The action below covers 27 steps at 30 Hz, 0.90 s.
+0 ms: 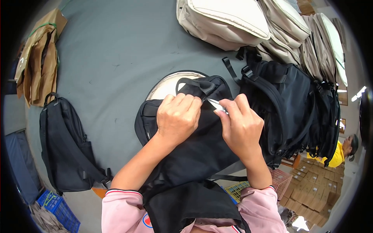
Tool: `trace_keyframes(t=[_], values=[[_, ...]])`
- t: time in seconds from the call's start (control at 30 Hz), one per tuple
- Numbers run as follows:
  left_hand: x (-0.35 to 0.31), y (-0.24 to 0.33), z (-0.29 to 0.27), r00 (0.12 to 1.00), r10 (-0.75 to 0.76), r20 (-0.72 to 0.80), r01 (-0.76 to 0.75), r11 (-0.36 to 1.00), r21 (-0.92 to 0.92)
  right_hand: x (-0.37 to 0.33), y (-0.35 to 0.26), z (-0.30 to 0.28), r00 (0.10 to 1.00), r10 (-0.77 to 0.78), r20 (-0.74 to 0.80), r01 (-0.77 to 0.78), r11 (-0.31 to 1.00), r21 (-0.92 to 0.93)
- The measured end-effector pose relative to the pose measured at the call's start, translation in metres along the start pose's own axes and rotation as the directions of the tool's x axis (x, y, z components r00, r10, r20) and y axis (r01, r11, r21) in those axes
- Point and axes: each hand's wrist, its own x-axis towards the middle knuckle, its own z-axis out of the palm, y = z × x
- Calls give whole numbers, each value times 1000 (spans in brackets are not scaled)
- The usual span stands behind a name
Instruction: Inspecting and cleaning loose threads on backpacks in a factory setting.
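A black backpack [202, 136] lies in front of me on the table, its beige lining [161, 90] showing at the far side. My left hand [179, 115] is closed on the backpack's black fabric, just below its handle loop [194, 83]; the exact part pinched is hidden under my fingers. In my right hand [243, 126] is a small pair of thread snips [215, 104]. Their pale pointed blades reach left toward my left fingertips, close to the base of the handle loop. Most of the snips' body is hidden by my fingers.
Black backpacks [287, 101] stand stacked at the right, with beige bags [229, 23] behind them. A slim black bag [64, 143] lies left, near a brown paper bundle [40, 58]. Loose threads dot the grey tabletop [112, 42]. Cartons [311, 186] and a person in yellow [336, 155] are beyond.
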Motion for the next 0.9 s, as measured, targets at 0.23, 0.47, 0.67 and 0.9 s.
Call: trace_keyframes(t=[0.23,0.47,0.67,0.9], values=[[-1,0,-2,999,-15,-32,15,1000,1,-3,22,5,943,326,-63,-276,875,398],[3,4,-7,997,70,24,-72,993,91,6,39,23,901,433,-11,-320,683,657],[-2,3,-1,999,55,-2,-54,996,64,5,42,43,799,462,384,-600,579,553],[-14,3,-1,996,78,42,-81,994,77,-40,33,59,849,443,287,-488,454,745]])
